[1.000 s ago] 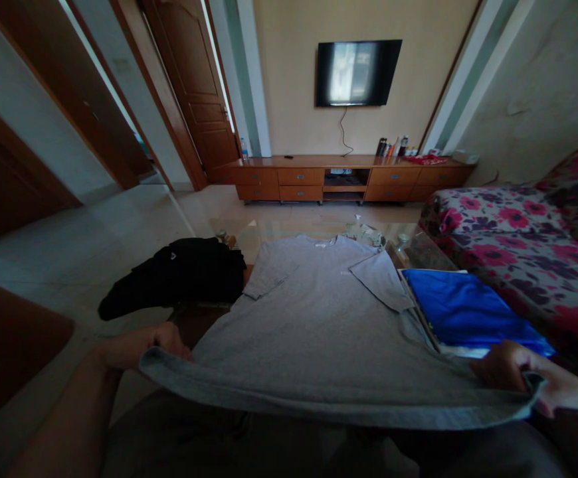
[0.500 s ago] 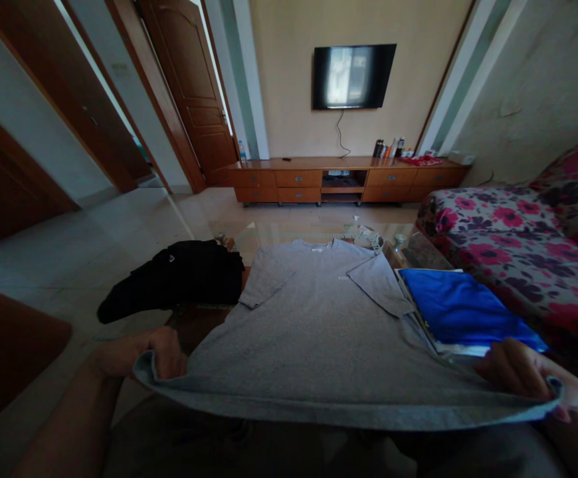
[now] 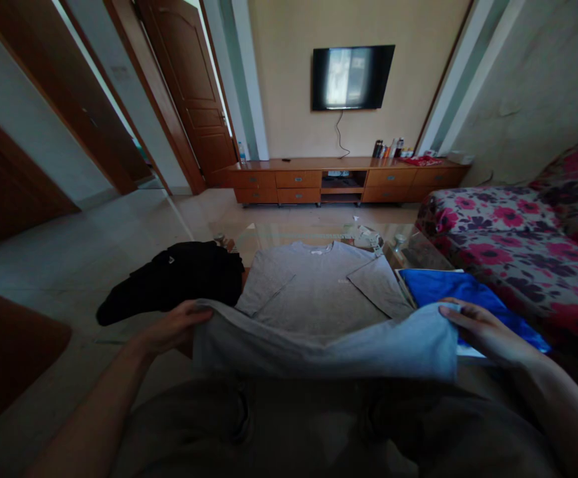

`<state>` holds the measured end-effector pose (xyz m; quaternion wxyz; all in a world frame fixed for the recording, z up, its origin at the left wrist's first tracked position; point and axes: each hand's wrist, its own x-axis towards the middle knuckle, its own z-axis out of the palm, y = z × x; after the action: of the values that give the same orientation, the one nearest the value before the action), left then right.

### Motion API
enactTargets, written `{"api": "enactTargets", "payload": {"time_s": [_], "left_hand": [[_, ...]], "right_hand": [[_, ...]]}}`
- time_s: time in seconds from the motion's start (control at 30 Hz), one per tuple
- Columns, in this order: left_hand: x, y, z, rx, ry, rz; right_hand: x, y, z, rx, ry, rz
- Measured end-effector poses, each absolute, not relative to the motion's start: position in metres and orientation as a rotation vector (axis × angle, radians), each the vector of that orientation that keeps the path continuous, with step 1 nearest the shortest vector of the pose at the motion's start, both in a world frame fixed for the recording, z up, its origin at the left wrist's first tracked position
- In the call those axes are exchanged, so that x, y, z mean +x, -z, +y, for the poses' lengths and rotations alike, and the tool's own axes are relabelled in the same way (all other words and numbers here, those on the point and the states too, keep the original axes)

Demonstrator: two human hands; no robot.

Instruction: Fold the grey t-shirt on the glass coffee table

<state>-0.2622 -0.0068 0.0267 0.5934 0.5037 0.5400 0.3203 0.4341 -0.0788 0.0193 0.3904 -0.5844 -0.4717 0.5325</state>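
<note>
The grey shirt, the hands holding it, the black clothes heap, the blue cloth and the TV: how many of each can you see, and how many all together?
Grey shirt: 1
Hands, the left hand and the right hand: 2
Black clothes heap: 1
Blue cloth: 1
TV: 1
Total: 6

Left grip (image 3: 178,324) and right grip (image 3: 481,324), both pinched tight, level and well apart!
On the left, the fingers close firmly, wrist almost in line with the bare left forearm (image 3: 94,405), slanting in from below. Over on the right, thumb and fingers press together, fingertips pointing inward, the bare right forearm (image 3: 563,388) sloping down behind them. Beneath, the legs (image 3: 184,418) are spread apart.
</note>
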Motion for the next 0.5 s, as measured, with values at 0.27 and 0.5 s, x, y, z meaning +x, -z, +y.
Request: {"api": "enactTargets", "payload": {"time_s": [0.27, 0.5], "left_hand": [[-0.211, 0.027, 0.072, 1.455, -0.954, 1.757], [-0.212, 0.046, 0.088, 1.425, -0.760, 1.795]], "right_hand": [[0.418, 0.019, 0.027, -1.840, -0.679, -1.526], [0.423, 0.066, 0.040, -2.116, -0.441, -1.589]]}}
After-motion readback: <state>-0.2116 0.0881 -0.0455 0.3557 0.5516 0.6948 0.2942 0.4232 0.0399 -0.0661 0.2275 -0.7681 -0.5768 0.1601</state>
